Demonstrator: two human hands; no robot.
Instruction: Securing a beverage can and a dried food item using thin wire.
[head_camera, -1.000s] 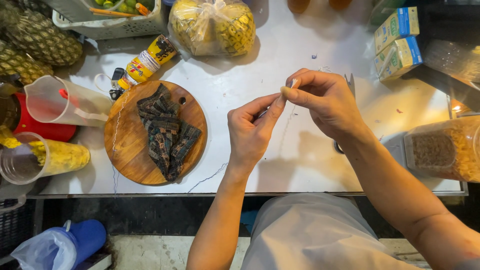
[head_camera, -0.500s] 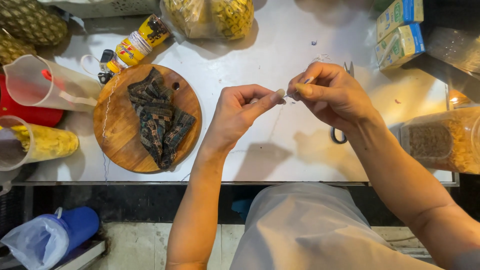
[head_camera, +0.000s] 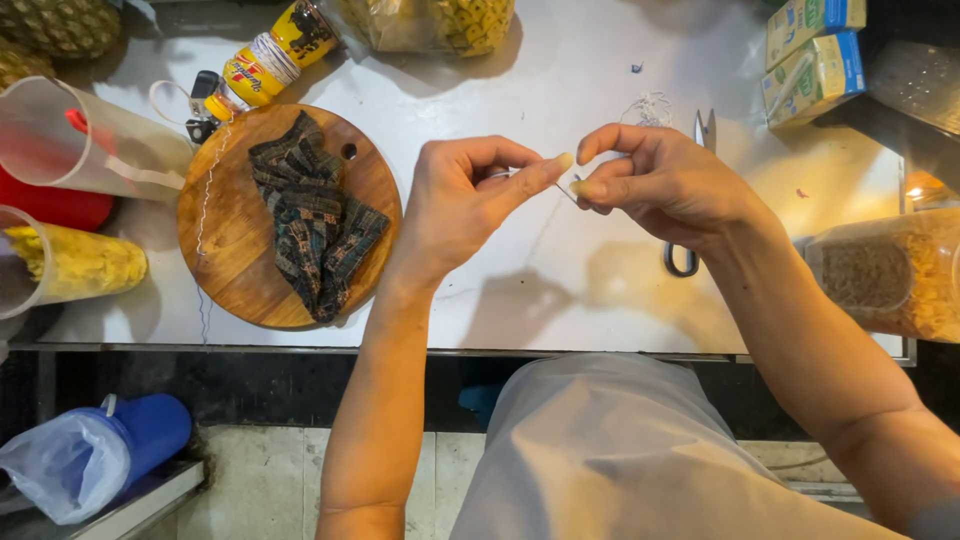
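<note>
Since a second ago my hands have drifted centre-frame; the left hand (head_camera: 462, 205) and right hand (head_camera: 655, 185) both pinch shut on a thin needle (head_camera: 567, 189), above the counter (head_camera: 520, 300), fingertips now nearly touching.

Folded cloth (head_camera: 312, 228) lies on the round board (head_camera: 228, 270), left of both hands; scissors (head_camera: 692, 200) lie under the right hand (head_camera: 668, 185).

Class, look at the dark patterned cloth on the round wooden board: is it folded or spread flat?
Folded. The cloth lies bunched in overlapping layers on the board.
</note>
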